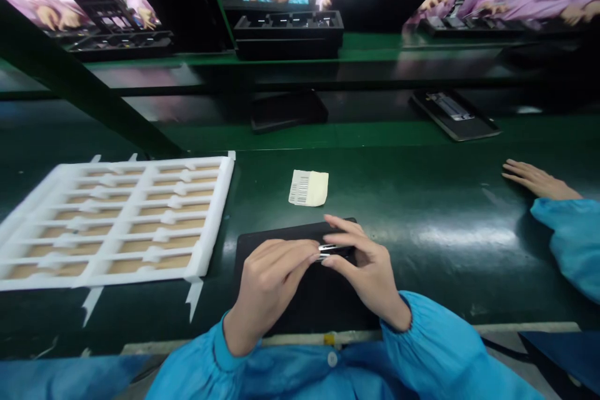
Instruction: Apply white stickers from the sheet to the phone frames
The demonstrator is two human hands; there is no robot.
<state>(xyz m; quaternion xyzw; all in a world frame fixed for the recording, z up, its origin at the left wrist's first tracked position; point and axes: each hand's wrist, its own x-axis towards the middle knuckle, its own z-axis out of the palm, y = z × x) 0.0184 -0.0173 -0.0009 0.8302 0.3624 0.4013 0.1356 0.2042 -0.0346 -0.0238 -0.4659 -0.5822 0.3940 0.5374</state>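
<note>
the small black and silver piece (335,251) sits between the person's two hands, just above or on the black mat (328,306); whether it touches the mat cannot be told. its long axis seems to run crosswise, from one hand toward the other, so each hand has an end of it. the right hand (363,262) has the better hold: its thumb on the near side and its fingers curved over the far side, pinching the piece between them. the left hand (274,284) comes in from the other end, fingers close together, tips at the piece's left end; whether they grip it or only touch it is hidden. beyond the mat lies a barcode label (300,188), and to the left, well apart, a white slotted tray (216,219). a co-worker's hand (539,181) rests on the bench (435,200) farther right.
</note>
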